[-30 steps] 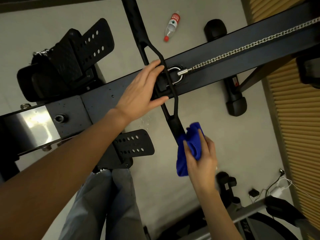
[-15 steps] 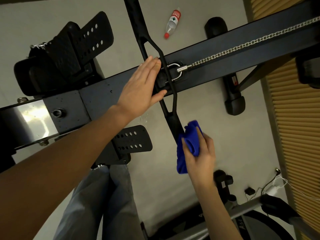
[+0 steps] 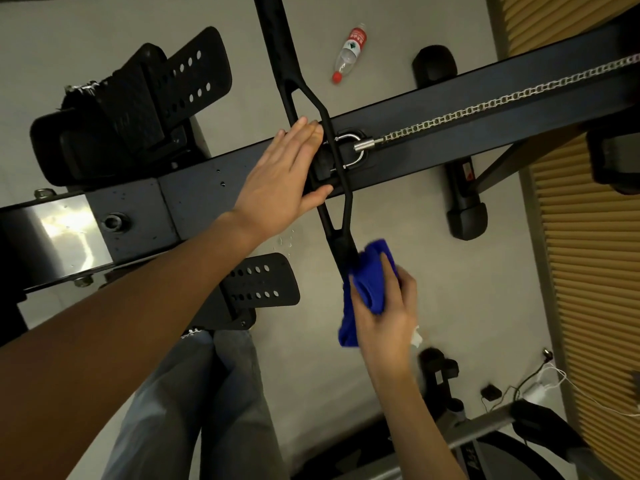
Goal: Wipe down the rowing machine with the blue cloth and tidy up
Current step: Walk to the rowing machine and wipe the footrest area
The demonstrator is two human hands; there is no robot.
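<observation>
The rowing machine's dark rail [image 3: 433, 109] crosses the view, with a silver chain [image 3: 485, 102] running to the black pull handle [image 3: 287, 64]. My left hand [image 3: 280, 181] lies flat with straight fingers against the handle's forked middle, where the chain's clip [image 3: 356, 150] attaches. My right hand [image 3: 384, 306] grips the bunched blue cloth [image 3: 370, 282] around the handle's near end, which the cloth hides.
Two black footrests [image 3: 166, 91] [image 3: 263, 282] flank the rail. A plastic bottle with a red cap [image 3: 349, 50] lies on the grey floor beyond the rail. The machine's black foot [image 3: 464, 202] stands to the right. Cables [image 3: 519, 389] and another machine's frame lie lower right.
My left hand's fingers have straightened from curling over the handle's fork to lying flat against it. My right hand and the cloth have stayed at the handle's near end.
</observation>
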